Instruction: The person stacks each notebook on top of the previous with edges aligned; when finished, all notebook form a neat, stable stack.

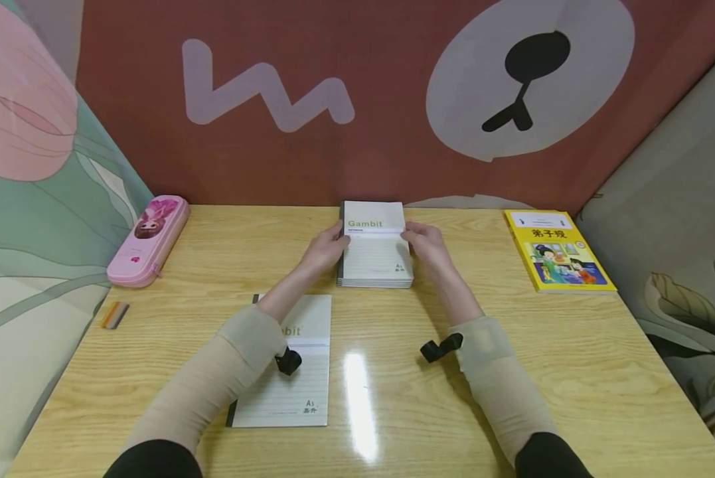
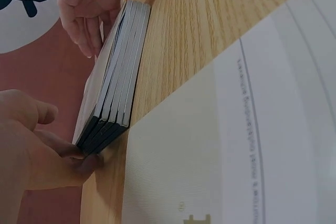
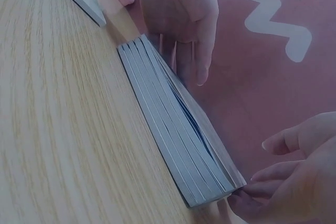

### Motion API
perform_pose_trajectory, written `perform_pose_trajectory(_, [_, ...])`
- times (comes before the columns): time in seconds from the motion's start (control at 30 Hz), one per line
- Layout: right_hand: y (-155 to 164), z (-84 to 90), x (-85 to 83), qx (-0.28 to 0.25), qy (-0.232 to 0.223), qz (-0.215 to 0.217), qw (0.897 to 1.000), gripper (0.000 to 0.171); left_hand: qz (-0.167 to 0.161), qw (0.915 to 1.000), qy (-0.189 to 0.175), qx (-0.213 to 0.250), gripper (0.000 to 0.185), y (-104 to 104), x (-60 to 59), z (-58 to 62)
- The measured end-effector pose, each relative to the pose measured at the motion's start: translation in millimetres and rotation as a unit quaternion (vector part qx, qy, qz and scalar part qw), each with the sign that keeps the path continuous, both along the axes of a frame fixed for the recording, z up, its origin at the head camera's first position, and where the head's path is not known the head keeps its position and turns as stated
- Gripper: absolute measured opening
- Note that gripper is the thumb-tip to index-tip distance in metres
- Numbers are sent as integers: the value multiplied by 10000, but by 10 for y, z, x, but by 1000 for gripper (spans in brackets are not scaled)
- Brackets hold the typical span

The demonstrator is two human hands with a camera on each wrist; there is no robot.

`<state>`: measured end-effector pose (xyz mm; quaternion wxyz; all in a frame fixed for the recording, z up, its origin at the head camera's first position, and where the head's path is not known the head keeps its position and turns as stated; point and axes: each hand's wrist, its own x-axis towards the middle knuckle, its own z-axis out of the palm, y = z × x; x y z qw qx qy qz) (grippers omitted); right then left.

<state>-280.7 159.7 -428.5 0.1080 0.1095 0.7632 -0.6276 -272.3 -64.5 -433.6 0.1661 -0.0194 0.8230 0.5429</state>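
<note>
A neat stack of Gambit notebooks (image 1: 376, 255) lies flat near the back of the table, dark spines to the left. My left hand (image 1: 326, 247) touches the spine side, its fingers at the lower corner in the left wrist view, the thumb apart. On the opposite side, my right hand (image 1: 427, 244) has its fingers against the page edges (image 3: 173, 129); its thumb stands off the stack in the right wrist view. Another Gambit notebook (image 1: 309, 392) lies alone nearer the front, partly hidden beneath my left forearm.
A pink pencil case (image 1: 145, 249) stands at the back left, with a small striped orange and grey item (image 1: 115, 315) before it. A yellow picture-covered book (image 1: 563, 255) lies at the back right. Printed fabric walls (image 1: 261, 166) border the table (image 1: 602, 372).
</note>
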Motion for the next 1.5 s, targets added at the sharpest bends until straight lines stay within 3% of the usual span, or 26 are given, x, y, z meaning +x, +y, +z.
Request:
perform_pose_trajectory(0.2, [-8,-8,-9,72,9,42,10000,57,-98,9997,18,-217,63,6,14,12])
perform_pose_trajectory(1.07, [-1,36,6,1,-90,-31,10000,58,-22,9999,-65,-120,63,12,18,30])
perform_pose_trajectory(1.5, [13,20,14,8,-169,-2,9999,60,92,9993,257,-255,61,-20,-2,-50])
